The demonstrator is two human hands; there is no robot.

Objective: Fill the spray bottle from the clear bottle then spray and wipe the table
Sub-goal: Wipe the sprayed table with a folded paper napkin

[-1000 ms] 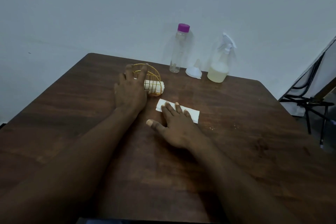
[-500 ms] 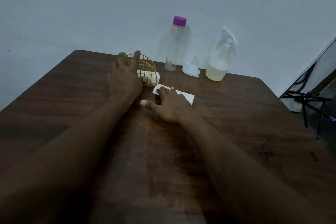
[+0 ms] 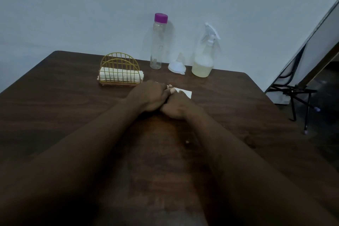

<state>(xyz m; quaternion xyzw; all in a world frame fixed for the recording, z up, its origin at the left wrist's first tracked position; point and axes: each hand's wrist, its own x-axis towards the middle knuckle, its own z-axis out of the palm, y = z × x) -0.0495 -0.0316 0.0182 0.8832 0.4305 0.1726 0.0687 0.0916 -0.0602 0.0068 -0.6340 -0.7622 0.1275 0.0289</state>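
Partly filled spray bottle [image 3: 203,60] near clear bottle [image 3: 157,46]; left hand [image 3: 149,97], right hand [image 3: 177,107] grip unclear

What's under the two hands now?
A white napkin; only its right end shows past the right hand. That hand and the left hand cover the rest, so any grip on it is hidden.

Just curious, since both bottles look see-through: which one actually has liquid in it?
The spray bottle on the right, with the white trigger top; pale yellowish liquid fills its base. The purple-capped bottle looks nearly empty.
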